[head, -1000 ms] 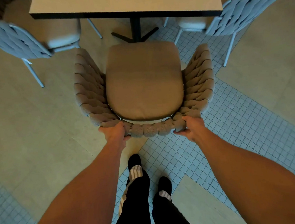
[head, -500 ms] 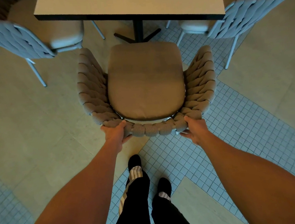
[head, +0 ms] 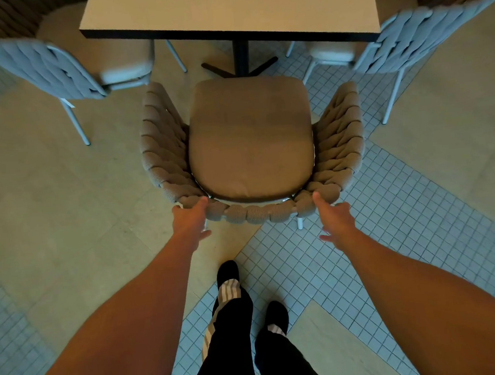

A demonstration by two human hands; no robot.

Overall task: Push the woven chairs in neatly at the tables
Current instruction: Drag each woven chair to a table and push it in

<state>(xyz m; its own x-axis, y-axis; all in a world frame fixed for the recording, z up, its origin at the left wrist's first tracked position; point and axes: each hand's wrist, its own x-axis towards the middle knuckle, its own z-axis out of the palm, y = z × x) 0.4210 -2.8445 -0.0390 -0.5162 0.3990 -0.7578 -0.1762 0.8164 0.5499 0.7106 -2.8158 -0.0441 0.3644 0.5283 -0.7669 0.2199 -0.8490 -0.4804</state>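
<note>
A beige woven chair [head: 251, 139] with a tan seat cushion stands in front of me, its seat front just short of the pale table [head: 224, 4] edge. My left hand [head: 189, 222] is at the left corner of the chair's curved back, thumb tip on the woven rim and fingers spread loose below it. At the right corner, my right hand [head: 334, 218] has its thumb against the rim, while its fingers are straight and off the chair. Neither hand grips anything.
A woven chair [head: 49, 61] stands at the table's left side and another woven chair [head: 406, 33] at its right, both close to the middle chair's arms. The table's black pedestal base [head: 241, 59] is ahead of the seat. My feet [head: 229, 272] stand on tiled floor behind the chair.
Both hands gripped the chair back before; now their fingers have opened and come off the rim, only the thumbs still at it. The chair sits slightly closer to the table.
</note>
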